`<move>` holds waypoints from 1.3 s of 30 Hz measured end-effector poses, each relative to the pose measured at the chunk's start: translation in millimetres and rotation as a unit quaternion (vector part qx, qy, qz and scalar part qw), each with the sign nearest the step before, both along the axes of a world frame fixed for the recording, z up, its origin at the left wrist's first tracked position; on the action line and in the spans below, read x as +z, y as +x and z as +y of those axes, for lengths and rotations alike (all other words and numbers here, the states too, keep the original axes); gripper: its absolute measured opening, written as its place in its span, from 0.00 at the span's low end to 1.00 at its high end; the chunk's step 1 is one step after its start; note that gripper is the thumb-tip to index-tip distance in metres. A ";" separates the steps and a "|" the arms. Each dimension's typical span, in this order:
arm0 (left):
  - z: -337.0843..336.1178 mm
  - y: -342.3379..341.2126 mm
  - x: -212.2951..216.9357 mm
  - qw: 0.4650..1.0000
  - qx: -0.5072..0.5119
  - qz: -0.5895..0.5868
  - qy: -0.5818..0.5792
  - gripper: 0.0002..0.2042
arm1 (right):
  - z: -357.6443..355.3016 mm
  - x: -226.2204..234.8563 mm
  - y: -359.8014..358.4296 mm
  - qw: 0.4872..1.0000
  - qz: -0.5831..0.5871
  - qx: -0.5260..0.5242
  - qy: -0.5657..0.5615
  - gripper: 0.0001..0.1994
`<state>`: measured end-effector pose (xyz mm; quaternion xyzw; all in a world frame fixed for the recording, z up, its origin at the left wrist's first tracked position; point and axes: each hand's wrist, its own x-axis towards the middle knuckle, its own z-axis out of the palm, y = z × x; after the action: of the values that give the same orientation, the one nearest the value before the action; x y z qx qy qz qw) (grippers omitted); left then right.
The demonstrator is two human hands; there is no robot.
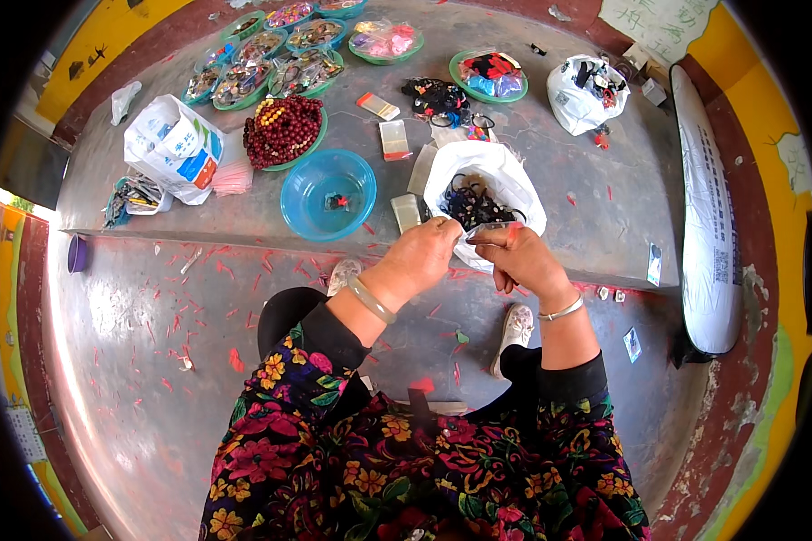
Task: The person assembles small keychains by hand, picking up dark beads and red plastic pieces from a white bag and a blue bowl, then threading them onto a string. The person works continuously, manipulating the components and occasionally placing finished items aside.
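Note:
Both my hands meet over the near rim of a white plastic bag (530, 194), which holds a tangle of black bands (476, 200) with small shiny bits. With its fingers pinched, my left hand (417, 261) grips one side of a small clear plastic packet (478, 232). The other side is between the closed fingers of my right hand (525, 263), where a reddish patch shows. What lies inside the packet is too small to make out. Left of the bag stands a blue translucent basin (302, 203) with a small dark and red item (337, 202) at its bottom.
Stacks of small packets or cards (394, 142) lie between basin and bag. Dark red beads (284, 133) fill a green basin. Farther off are several basins of trinkets (307, 72), a filled white bag (588, 95) and a printed bag (173, 149). The raised step's edge (244, 242) crosses before me.

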<state>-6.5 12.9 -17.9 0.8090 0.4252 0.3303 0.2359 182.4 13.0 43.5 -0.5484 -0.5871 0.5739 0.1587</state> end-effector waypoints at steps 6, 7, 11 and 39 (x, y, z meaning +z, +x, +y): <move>-0.9 3.6 -1.5 0.998 0.015 -0.055 -0.007 0.07 | 1.1 -2.6 4.6 0.998 0.055 -0.017 -0.019 0.12; -2.7 6.1 0.6 0.997 0.025 -0.077 0.002 0.08 | 0.0 0.9 0.7 0.999 0.049 -0.012 -0.011 0.11; -2.6 9.5 -1.3 0.996 -0.011 -0.078 0.034 0.10 | 1.5 -12.9 -1.0 0.998 0.063 0.020 0.015 0.11; 0.8 22.5 4.0 0.954 0.098 -0.229 -0.169 0.10 | -7.4 -47.5 -31.6 0.809 -0.305 0.057 0.499 0.05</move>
<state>16.0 13.7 -13.9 0.6141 0.4863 0.4518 0.4269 150.7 5.6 -4.1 -0.5058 -0.8413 0.0133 0.1901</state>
